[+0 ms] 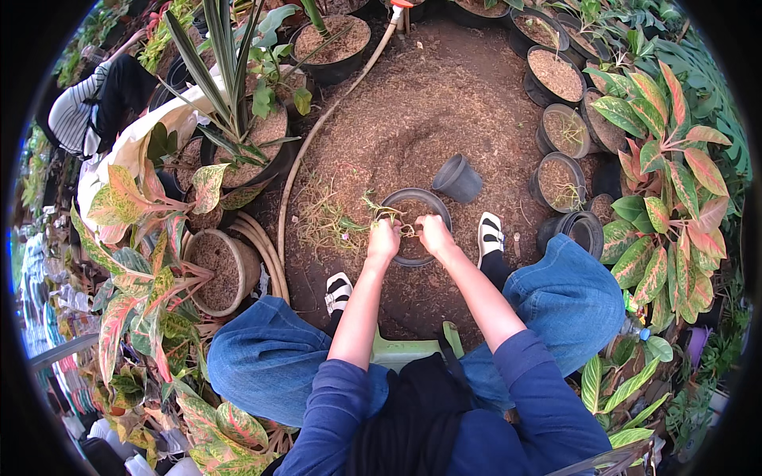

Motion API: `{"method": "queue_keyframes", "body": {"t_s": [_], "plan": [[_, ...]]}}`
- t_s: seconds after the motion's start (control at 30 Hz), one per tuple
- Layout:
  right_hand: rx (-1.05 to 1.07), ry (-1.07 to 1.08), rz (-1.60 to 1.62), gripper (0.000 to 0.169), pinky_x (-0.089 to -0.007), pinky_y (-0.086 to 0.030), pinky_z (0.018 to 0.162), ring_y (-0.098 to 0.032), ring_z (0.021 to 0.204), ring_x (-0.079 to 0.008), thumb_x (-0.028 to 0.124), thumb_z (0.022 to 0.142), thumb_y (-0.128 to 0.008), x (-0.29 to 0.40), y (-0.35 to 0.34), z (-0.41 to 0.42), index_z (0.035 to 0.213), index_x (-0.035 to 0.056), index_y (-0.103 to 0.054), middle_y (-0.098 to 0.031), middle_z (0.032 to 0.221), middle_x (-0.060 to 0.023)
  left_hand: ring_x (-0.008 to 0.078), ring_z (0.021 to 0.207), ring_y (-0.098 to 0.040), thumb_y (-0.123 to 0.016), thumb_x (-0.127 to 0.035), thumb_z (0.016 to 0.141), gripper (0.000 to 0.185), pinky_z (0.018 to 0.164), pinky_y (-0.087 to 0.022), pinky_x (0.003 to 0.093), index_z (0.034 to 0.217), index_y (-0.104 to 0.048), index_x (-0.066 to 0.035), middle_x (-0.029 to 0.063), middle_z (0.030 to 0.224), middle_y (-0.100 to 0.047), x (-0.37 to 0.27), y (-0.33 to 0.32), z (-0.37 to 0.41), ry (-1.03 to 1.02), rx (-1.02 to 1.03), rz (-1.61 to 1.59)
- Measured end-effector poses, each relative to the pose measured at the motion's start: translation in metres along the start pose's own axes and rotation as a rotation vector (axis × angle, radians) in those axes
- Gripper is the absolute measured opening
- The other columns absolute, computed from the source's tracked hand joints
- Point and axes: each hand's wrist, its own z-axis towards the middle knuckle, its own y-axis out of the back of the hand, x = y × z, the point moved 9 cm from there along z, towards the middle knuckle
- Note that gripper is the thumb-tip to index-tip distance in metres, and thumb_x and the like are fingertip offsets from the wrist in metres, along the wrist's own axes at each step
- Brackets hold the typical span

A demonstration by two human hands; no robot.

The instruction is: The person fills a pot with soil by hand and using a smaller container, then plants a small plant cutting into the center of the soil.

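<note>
Between my feet stands a round black plastic pot (442,208) with brown soil in it. Over its left side my left hand (384,239) grips a small bunch of green plant stems (390,213). My right hand (434,237) is over the pot's right side, its fingers bent close to a pale stem; whether it pinches that stem is too small to tell. Left of the pot lies a loose heap of cut or pulled stems (333,217) with a small pink flower. A dark plastic pot (457,178) leans on the soil just beyond the pot's right rim.
A hose (309,143) curves along the left, coiled beside a pot (238,268). Several soil-filled pots (556,74) line the right, two with thin stems. Leafy potted plants (667,238) crowd both sides. A green stool (405,351) is beneath me. Another person (89,113) bends at upper left.
</note>
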Motion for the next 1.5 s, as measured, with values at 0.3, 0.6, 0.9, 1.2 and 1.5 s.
{"method": "queue_keyframes", "body": {"t_s": [0.3, 0.6, 0.9, 1.2, 1.5], "plan": [[0.198, 0.375, -0.402, 0.065, -0.0333, -0.025, 0.104, -0.033, 0.121, -0.0312, -0.013, 0.064, -0.040, 0.042, -0.017, -0.030, 0.128, -0.0018, -0.031, -0.022, 0.136, -0.0201, 0.0326, 0.081, -0.060, -0.055, -0.005, 0.075, 0.012, 0.075, -0.046, 0.0383, 0.084, -0.061, 0.001, 0.0201, 0.080, -0.061, 0.003, -0.001, 0.001, 0.021, 0.012, -0.060], [-0.179, 0.314, -0.417, 0.055, -0.0366, -0.035, 0.097, -0.040, 0.115, -0.0328, 0.001, 0.071, -0.053, 0.052, 0.012, -0.044, 0.122, -0.0075, -0.034, -0.035, 0.128, -0.0247, 0.0301, 0.077, -0.062, -0.054, -0.006, 0.077, 0.016, 0.071, -0.047, 0.0366, 0.090, -0.062, -0.001, 0.0193, 0.077, -0.062, 0.001, 0.001, -0.003, 0.038, 0.006, -0.045], [-0.122, 0.168, -0.585, 0.019, -0.0372, -0.050, 0.070, -0.061, 0.079, -0.0308, 0.006, 0.079, -0.045, 0.037, -0.004, -0.055, 0.079, -0.0010, -0.063, -0.062, 0.078, -0.0179, 0.0334, 0.081, -0.059, -0.054, -0.006, 0.077, 0.012, 0.073, -0.046, 0.0398, 0.085, -0.060, 0.000, 0.0199, 0.079, -0.061, -0.003, -0.001, -0.003, -0.013, 0.001, -0.023], [-0.363, 0.355, -0.088, 0.034, -0.0368, -0.041, 0.090, -0.051, 0.101, -0.0353, 0.000, 0.076, -0.046, 0.054, 0.027, -0.045, 0.109, -0.0049, -0.051, -0.050, 0.110, -0.0254, 0.0307, 0.074, -0.061, -0.054, -0.005, 0.076, 0.014, 0.070, -0.048, 0.0372, 0.088, -0.060, 0.000, 0.0180, 0.075, -0.062, 0.003, 0.002, -0.002, -0.024, -0.037, -0.056], [0.084, 0.309, -0.402, 0.052, -0.0476, -0.027, 0.100, -0.023, 0.126, -0.0354, 0.006, 0.081, -0.037, 0.047, -0.048, -0.061, 0.129, -0.0081, -0.021, -0.021, 0.135, -0.0260, 0.0247, 0.068, -0.063, -0.054, -0.003, 0.076, 0.013, 0.066, -0.049, 0.0341, 0.086, -0.060, 0.002, 0.0169, 0.072, -0.062, -0.003, 0.003, 0.003, 0.026, -0.022, -0.215]]}}
